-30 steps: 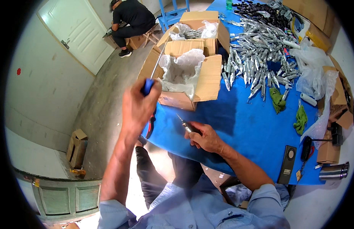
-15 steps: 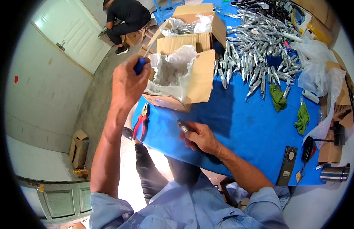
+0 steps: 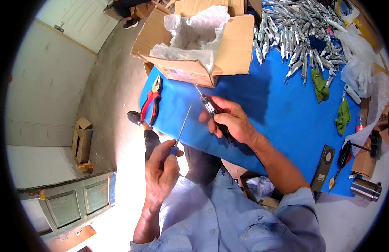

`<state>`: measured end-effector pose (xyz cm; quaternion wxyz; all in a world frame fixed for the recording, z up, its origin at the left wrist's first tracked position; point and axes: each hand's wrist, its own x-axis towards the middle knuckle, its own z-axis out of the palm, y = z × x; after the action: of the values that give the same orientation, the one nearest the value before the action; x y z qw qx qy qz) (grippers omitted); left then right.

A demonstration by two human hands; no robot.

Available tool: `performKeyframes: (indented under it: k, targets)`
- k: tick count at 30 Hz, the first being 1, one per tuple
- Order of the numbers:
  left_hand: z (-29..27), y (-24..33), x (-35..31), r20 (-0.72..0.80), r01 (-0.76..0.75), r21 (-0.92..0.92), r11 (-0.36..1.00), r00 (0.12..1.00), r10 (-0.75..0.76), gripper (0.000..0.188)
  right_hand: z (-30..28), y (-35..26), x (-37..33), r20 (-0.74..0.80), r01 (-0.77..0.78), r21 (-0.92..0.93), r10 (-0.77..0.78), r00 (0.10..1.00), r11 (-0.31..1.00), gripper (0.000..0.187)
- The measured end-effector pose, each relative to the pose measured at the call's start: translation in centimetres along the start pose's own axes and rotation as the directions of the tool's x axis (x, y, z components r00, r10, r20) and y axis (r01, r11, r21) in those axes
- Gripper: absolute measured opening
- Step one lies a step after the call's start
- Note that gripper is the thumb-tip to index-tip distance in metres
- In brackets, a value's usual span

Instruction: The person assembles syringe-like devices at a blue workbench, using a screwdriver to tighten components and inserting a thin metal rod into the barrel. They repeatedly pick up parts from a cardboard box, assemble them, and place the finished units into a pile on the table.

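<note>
Hands at work over a blue desk [image 3: 261, 109], seen from above. The left hand [image 3: 161, 170], lower centre of the frame, has its fingers wrapped tight around the blue handle of a thin screwdriver [image 3: 182, 128] — its metal shaft points up toward the desk edge. The right hand [image 3: 230, 122], at centre, has its fingers closed on a small dark metal part [image 3: 209, 105] with a thin rod sticking out toward the upper left. Red-handled pliers [image 3: 151, 101] lie at the desk's left edge. Above them, an open cardboard box [image 3: 234, 46] lined with clear plastic. Upper right — a heap of silvery metal pieces [image 3: 295, 33] and two green rags [image 3: 320, 84].
</note>
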<state>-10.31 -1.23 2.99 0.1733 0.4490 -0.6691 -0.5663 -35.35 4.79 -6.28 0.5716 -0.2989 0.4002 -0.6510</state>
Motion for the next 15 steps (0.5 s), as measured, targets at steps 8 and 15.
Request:
performKeyframes:
  k: [8, 15]
  targets:
    - [1.3, -2.8, -1.8, -0.107, -0.125, 0.029, 0.992, 0.986, 0.127, 0.032, 0.0, 0.0, -0.1, 0.075, -0.011, 0.063, 0.006, 0.997, 0.998, 0.058]
    - [0.9, -2.6, -1.8, -0.075, -0.18, 0.155, 0.971, 0.978, 0.193, 0.036, 0.9, -0.1, -0.3, -0.008, -0.059, -0.127, 0.059, 0.998, 0.99, 0.046]
